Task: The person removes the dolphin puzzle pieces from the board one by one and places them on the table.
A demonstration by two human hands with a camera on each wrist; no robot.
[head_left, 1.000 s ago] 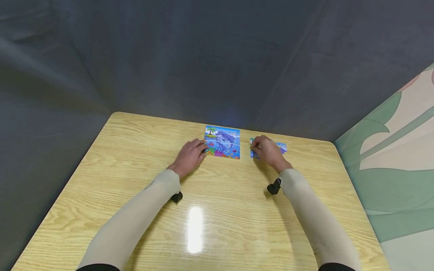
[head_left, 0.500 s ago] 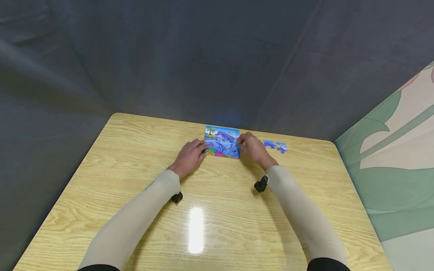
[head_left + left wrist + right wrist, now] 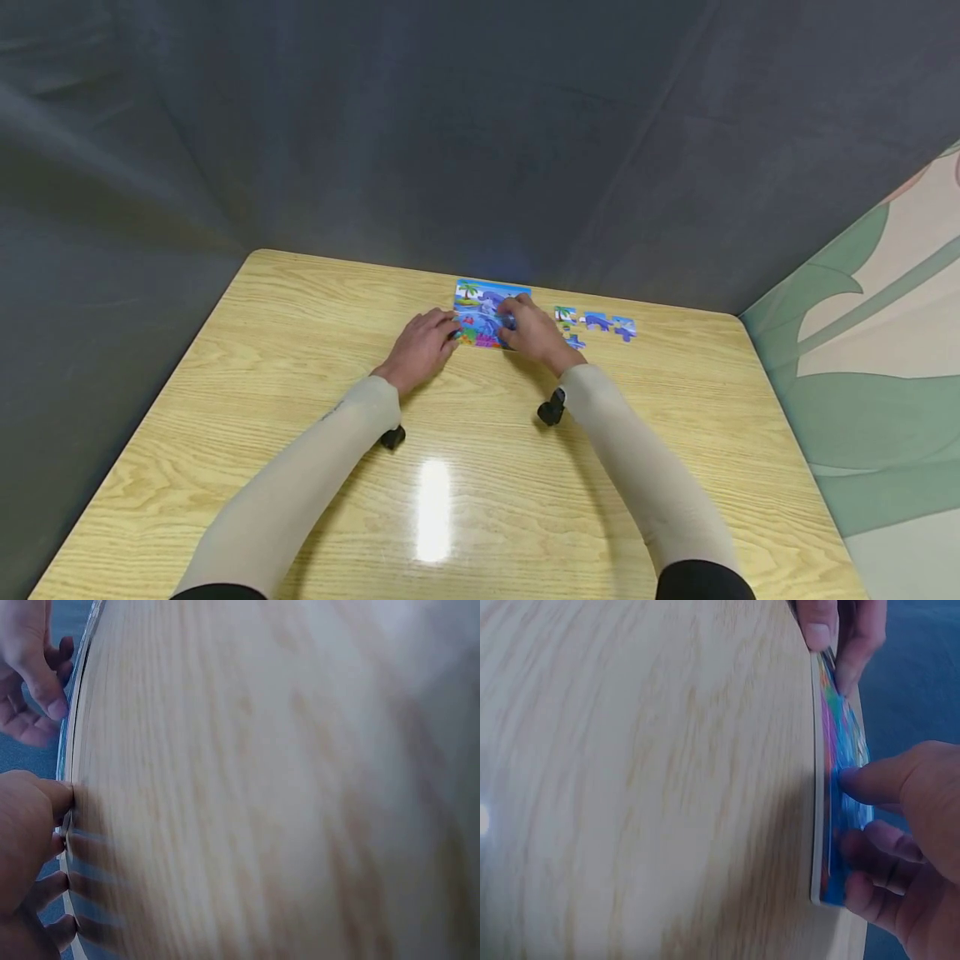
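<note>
A colourful dolphin jigsaw puzzle (image 3: 486, 300) lies flat near the table's far edge. My left hand (image 3: 422, 346) rests at the puzzle's left edge, thumb and fingers touching it. In the right wrist view, that hand's thumb and a finger sit at the board's far corner. My right hand (image 3: 534, 332) reaches over the right part of the puzzle (image 3: 832, 787), thumb and bent fingers apart on its surface, with nothing visible between them. Right of the puzzle lie loose jigsaw pieces: a palm-tree piece (image 3: 565, 314), a dolphin piece (image 3: 597, 321), a blue piece (image 3: 624, 327) and a lower piece (image 3: 575, 342).
The light wooden table (image 3: 360, 300) ends just behind the puzzle, where a dark curtain (image 3: 420, 150) hangs. On the right stands a wall panel with a leaf pattern (image 3: 862, 392). Small black devices are worn at both wrists.
My right hand has moved left, from the loose pieces to the puzzle's right edge and then over its face. More loose pieces now show. The left hand has stayed in place.
</note>
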